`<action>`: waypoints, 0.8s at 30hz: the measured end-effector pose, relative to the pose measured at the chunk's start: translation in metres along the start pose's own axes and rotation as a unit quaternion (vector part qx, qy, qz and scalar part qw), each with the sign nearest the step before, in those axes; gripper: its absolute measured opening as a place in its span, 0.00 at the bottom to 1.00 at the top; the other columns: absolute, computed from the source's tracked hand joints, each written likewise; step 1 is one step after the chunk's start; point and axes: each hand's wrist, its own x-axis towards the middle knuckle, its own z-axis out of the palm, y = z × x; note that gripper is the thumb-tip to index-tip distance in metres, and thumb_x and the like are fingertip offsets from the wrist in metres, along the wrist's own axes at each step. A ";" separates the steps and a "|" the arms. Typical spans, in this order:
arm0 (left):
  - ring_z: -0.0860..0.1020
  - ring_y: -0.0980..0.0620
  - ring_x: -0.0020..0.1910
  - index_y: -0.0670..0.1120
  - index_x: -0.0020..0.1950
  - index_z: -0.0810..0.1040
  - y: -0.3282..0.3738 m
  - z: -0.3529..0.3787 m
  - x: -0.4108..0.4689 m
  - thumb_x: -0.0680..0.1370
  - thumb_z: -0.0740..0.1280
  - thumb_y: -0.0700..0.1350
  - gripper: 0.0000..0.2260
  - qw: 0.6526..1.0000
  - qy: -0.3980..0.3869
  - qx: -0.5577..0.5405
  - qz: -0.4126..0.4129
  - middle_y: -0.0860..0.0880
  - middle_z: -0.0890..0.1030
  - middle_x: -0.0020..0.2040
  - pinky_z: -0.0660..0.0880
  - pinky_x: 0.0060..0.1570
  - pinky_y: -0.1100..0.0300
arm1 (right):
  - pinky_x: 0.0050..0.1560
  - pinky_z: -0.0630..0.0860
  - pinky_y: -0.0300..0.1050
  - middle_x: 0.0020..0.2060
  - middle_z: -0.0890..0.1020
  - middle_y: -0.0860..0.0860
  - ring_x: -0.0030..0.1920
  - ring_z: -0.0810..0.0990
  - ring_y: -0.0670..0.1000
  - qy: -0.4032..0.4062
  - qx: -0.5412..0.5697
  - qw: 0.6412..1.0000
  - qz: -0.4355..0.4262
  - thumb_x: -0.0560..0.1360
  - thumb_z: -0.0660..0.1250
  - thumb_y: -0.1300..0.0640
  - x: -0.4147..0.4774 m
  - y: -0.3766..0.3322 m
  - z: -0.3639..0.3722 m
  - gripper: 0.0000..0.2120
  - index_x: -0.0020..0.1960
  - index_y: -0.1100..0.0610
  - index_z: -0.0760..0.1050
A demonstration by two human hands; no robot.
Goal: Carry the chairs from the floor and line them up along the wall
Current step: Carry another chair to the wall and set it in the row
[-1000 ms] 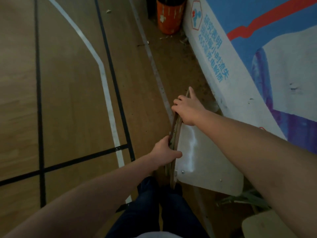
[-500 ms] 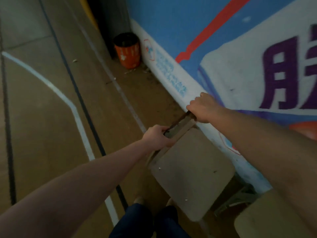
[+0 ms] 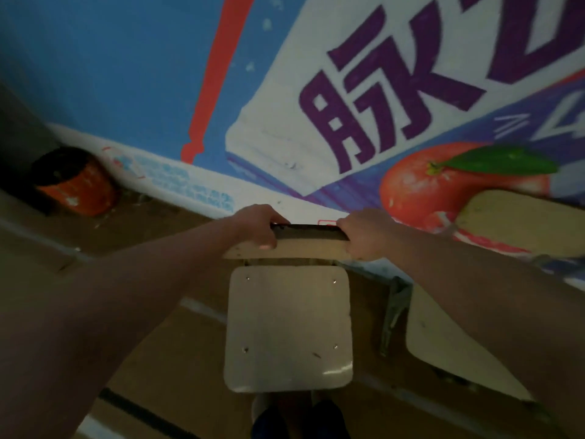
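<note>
The person is gripping the chair (image 3: 288, 327) by the top rail of its backrest (image 3: 304, 247) — the left hand (image 3: 258, 228) is curling its fingers over the left end, and the right hand (image 3: 364, 234) is doing the same at the right end. Holding both ends is probably keeping the chair square to the wall (image 3: 126, 74) while its back is going toward the painted surface. The seat is facing the person, just above the shoes (image 3: 294, 413); it is hiding the legs, so I cannot tell whether they are touching the floor (image 3: 177, 353). Just beside it on the right, a 2nd chair (image 3: 443, 337) is standing against the wall — the row seems to be growing leftward. The floor is showing wooden court boards with painted lines, the wall is carrying a blue mural with purple characters and a red fruit, and an orange bin (image 3: 74, 182) is sitting at its foot, well apart.
</note>
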 end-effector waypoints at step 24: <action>0.51 0.44 0.77 0.47 0.78 0.47 0.006 0.022 0.105 0.71 0.71 0.42 0.43 0.963 0.177 0.198 0.052 0.45 0.54 0.77 0.52 0.75 0.49 | 0.51 0.76 0.53 0.66 0.70 0.55 0.61 0.71 0.58 0.128 0.140 0.953 0.237 0.71 0.68 0.65 0.024 0.023 0.052 0.39 0.77 0.53 0.53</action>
